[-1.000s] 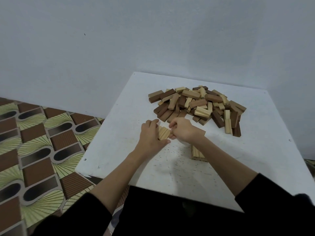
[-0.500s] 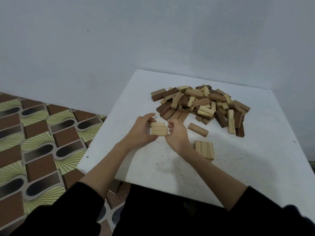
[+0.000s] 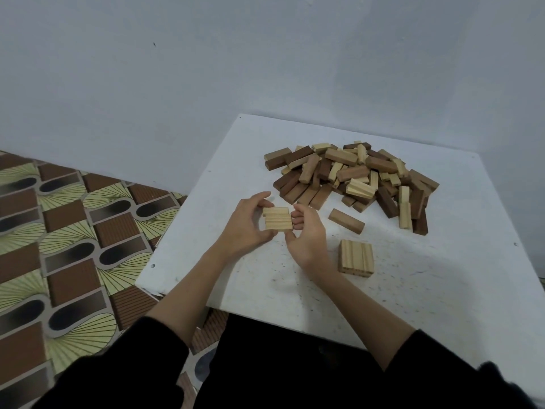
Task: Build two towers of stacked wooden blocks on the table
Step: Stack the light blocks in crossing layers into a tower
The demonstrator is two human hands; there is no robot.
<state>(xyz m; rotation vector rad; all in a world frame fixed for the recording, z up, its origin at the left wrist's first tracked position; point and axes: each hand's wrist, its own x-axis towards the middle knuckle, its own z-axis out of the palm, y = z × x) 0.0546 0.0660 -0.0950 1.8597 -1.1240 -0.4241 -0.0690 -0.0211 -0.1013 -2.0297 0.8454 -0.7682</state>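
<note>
A small bundle of light wooden blocks [image 3: 277, 219] lies side by side between my two hands, near the left part of the white table [image 3: 442, 290]. My left hand [image 3: 246, 228] grips its left end and my right hand [image 3: 306, 234] presses its right end. To the right of my right hand a flat layer of three light blocks [image 3: 356, 258] rests on the table. One brown block [image 3: 346, 221] lies alone just behind that layer. A big loose pile of brown and light blocks [image 3: 354, 175] covers the far middle of the table.
A plain grey wall rises right behind the table. The table's left edge [image 3: 188, 202] drops to a patterned brown and green floor [image 3: 59, 231]. My black sleeves and lap fill the bottom of the view.
Both hands have shifted left with the bundle of light blocks, away from the pile. The flat layer of three blocks, once hidden by my right forearm, now shows fully.
</note>
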